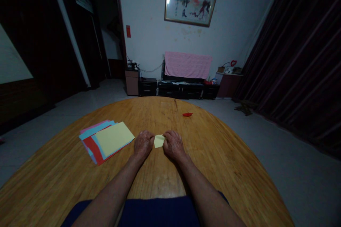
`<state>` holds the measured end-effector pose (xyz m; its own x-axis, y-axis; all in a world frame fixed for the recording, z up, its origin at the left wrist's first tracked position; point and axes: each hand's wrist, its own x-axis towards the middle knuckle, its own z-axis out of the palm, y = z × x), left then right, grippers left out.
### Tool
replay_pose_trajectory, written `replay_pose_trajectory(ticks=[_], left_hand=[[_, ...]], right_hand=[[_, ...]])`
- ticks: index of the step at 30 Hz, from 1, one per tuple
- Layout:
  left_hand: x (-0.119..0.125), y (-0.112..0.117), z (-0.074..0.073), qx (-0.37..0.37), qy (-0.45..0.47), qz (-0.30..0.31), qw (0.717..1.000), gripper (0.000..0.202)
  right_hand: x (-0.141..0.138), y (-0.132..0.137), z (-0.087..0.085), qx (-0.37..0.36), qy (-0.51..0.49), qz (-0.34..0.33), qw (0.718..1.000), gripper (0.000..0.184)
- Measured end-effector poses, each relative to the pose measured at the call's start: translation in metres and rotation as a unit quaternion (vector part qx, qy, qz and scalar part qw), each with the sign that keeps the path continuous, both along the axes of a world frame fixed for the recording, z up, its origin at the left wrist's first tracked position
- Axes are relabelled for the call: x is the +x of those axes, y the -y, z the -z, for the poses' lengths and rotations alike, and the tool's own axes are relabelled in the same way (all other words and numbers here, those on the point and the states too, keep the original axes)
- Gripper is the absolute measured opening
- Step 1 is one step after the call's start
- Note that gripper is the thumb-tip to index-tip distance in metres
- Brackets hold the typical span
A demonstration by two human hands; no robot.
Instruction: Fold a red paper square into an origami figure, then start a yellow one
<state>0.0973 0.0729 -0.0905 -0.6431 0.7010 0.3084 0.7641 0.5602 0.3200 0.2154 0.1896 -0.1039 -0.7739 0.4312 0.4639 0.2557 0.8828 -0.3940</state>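
Observation:
A small folded piece of yellow paper [159, 141] is held between my two hands, just above or on the wooden table [160, 181]. My left hand [144, 143] is closed on its left edge, with the fingers curled and the thumb side toward the paper. On the opposite edge, my right hand [173, 144] grips it in the same way. Parts of the paper's sides are hidden under the fingers. Left of my left hand lies a fanned stack of coloured paper [114, 139], a yellow sheet on top and red, blue and pink ones beneath.
A small red folded paper boat [187, 114] sits toward the table's far right. Beyond the round table edge stand a low black cabinet [181, 90] and a screen under a pink cloth [188, 64]. Dark curtains [290, 56] hang at the right.

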Motion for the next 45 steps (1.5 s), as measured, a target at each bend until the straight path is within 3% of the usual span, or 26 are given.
replay_pose_trajectory(ticks=[7, 14, 22, 29, 36, 45], left_hand=[[-0.002, 0.000, 0.003, 0.031, 0.019, -0.004, 0.999, 0.025], [-0.001, -0.005, 0.000, 0.155, 0.043, 0.013, 0.987, 0.023], [0.006, -0.005, -0.009, 0.294, 0.175, 0.022, 0.939, 0.022], [0.009, -0.005, -0.015, 0.329, 0.188, 0.037, 0.925, 0.021], [0.008, -0.007, -0.011, 0.349, 0.190, 0.040, 0.917, 0.023], [0.020, -0.005, -0.018, 0.346, 0.187, 0.097, 0.914, 0.021]], right_hand=[[0.001, 0.000, -0.001, -0.006, -0.027, -0.013, 1.000, 0.025], [-0.002, 0.001, -0.005, -0.053, -0.094, -0.012, 0.994, 0.024], [-0.009, -0.003, -0.002, -0.186, -0.168, 0.038, 0.967, 0.054], [-0.014, -0.008, -0.003, -0.342, -0.219, 0.017, 0.914, 0.055], [-0.010, -0.005, -0.009, -0.337, -0.206, -0.033, 0.918, 0.043], [-0.012, -0.011, -0.006, -0.302, -0.260, -0.024, 0.917, 0.029]])
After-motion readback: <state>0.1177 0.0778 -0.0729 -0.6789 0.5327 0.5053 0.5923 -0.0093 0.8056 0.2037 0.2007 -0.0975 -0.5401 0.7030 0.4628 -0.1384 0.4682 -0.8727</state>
